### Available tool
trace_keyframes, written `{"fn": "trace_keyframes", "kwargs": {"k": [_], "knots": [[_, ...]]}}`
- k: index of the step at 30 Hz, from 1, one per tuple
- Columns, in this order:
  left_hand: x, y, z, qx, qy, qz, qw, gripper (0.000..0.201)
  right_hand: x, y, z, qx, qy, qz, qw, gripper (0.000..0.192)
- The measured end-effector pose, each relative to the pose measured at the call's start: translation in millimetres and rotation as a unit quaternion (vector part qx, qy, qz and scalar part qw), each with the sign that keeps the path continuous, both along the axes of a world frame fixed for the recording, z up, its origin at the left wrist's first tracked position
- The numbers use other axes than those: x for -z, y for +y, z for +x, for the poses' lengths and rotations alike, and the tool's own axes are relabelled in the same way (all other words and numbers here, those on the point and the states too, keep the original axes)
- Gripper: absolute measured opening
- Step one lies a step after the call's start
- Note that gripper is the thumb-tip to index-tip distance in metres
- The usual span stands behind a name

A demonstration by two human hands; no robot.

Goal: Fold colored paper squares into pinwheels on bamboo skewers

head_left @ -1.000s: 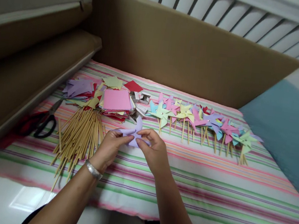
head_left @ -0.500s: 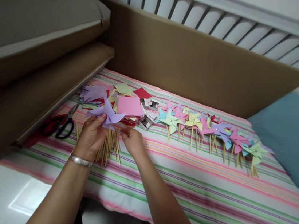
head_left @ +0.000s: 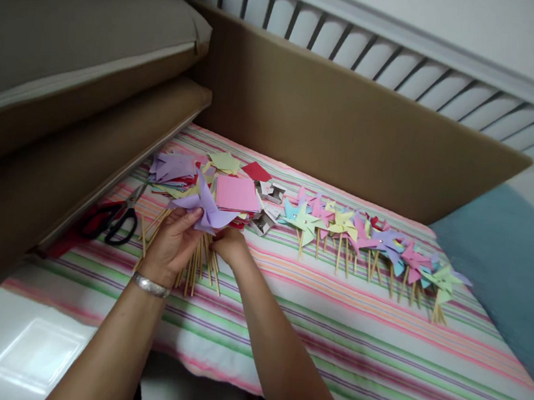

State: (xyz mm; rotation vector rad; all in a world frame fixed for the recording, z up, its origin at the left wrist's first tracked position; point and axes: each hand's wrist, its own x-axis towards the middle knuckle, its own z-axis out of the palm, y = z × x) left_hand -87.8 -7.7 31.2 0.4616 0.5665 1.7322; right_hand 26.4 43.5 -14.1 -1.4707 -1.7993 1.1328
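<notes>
My left hand is closed on a purple paper pinwheel, thumb pressed on its front near the centre. My right hand is just right of the pinwheel, its fingers curled together at the pinwheel's lower right edge. Whatever those fingertips pinch is hidden. Below and between both hands lies a loose bundle of thin wooden sticks on the striped cloth. Behind the pinwheel stands a stack of square paper sheets, pink on top.
Scissors with dark handles lie left of my left hand. Purple cut papers are piled behind, and small open boxes sit beside the stack. A row of finished pinwheels on sticks stretches right. Large cushions border the left.
My right hand has moved left, in against the pinwheel's lower edge. The pinwheel stays in my left hand. The whole view has shifted slightly.
</notes>
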Motion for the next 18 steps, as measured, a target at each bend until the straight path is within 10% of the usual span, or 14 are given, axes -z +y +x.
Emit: {"fn": "trace_keyframes", "kwargs": {"k": [11, 18], "knots": [[3.4, -7, 42, 0.171, 0.196, -0.011, 0.965, 0.015, -42.7, -50, 113, 0.072, 0.247, -0.060, 0.964, 0.013], [1.6, -8, 84, 0.254, 0.310, 0.096, 0.911, 0.005, -63.7, -59, 136, 0.102, 0.325, -0.070, 0.938, 0.007]]}}
